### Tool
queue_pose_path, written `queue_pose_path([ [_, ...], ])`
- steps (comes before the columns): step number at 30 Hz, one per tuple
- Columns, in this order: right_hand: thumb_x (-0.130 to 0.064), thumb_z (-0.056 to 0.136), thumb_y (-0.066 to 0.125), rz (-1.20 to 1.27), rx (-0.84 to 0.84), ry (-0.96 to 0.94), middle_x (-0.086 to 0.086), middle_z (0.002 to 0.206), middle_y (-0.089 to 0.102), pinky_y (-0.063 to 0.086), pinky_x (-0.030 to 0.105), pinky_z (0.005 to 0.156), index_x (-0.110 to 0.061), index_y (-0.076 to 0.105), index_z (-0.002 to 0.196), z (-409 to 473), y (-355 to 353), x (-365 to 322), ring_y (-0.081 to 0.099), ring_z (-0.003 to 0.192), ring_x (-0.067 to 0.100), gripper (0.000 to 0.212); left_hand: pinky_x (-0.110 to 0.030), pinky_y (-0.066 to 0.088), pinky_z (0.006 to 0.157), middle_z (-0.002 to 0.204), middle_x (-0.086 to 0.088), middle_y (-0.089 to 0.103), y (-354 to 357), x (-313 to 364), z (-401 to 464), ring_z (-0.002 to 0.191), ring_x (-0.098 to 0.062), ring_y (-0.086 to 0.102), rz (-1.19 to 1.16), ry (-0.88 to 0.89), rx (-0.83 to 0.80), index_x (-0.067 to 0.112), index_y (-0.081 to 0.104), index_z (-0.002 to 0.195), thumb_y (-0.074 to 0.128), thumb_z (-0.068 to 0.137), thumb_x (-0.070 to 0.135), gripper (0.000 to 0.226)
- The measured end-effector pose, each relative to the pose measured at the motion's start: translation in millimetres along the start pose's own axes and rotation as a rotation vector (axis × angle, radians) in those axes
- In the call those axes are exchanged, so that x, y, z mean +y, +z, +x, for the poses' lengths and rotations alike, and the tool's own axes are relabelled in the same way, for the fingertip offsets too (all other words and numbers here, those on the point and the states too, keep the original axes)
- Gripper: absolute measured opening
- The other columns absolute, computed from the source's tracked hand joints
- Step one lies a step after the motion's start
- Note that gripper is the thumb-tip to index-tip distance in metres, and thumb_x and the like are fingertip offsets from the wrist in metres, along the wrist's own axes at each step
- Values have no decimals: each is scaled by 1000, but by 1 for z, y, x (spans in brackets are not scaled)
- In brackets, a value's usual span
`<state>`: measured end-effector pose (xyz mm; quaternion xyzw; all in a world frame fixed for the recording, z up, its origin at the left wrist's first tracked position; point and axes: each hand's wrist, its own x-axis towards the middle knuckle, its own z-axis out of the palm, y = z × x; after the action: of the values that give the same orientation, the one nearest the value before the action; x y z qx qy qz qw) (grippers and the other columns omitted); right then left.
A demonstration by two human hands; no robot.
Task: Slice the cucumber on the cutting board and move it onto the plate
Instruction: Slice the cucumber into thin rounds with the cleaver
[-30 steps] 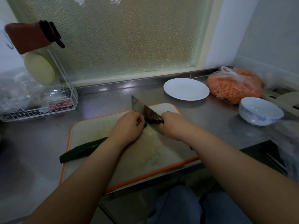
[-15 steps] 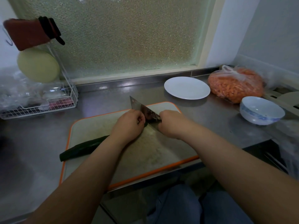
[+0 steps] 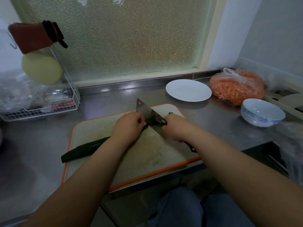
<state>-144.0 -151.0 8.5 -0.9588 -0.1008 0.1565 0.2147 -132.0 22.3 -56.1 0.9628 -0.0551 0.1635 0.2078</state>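
A steel counter (image 3: 205,118) ran beneath a frosted window, carrying an orange-edged cutting board (image 3: 101,164). The cucumber (image 3: 85,149) lay across the board toward 8 o'clock, its far end pinned under the curled left hand (image 3: 127,126). The right hand (image 3: 176,128) was wrapped tight around the cleaver (image 3: 147,113), blade just beside the left knuckles. A small green piece (image 3: 171,113), probably a cut end, sat at 1 o'clock. The white plate (image 3: 188,90) stood beyond. No writing was legible anywhere.

Both forearms reach forward, left hand (image 3: 127,126) curled, right hand (image 3: 176,128) fisted.
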Motion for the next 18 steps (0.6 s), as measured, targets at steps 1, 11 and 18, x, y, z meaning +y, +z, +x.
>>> queue_pose_path([
  [1,-20,92,46,-18,18,-19,8,69,49,38,25,44,-8,50,92,-2,-2,-1,48,54,23,13,-27,34,64,88,1,61,-1,-1,0,74,-14,49,-13,6,-6,24,60,77,60,87,25,10],
  [11,-13,93,45,-159,104,-67,15,113,59,36,27,65,-6,56,109,-8,4,-6,59,101,33,20,-31,41,66,88,-2,58,2,2,-1,78,-21,52,-69,21,-35,18,59,81,56,85,16,5],
  [18,-11,92,45,-194,80,-64,13,97,59,39,29,55,-5,57,108,-9,0,-9,56,76,27,20,-27,33,63,86,1,57,3,1,-2,73,-17,48,-80,-23,-12,22,58,79,58,85,19,6],
])
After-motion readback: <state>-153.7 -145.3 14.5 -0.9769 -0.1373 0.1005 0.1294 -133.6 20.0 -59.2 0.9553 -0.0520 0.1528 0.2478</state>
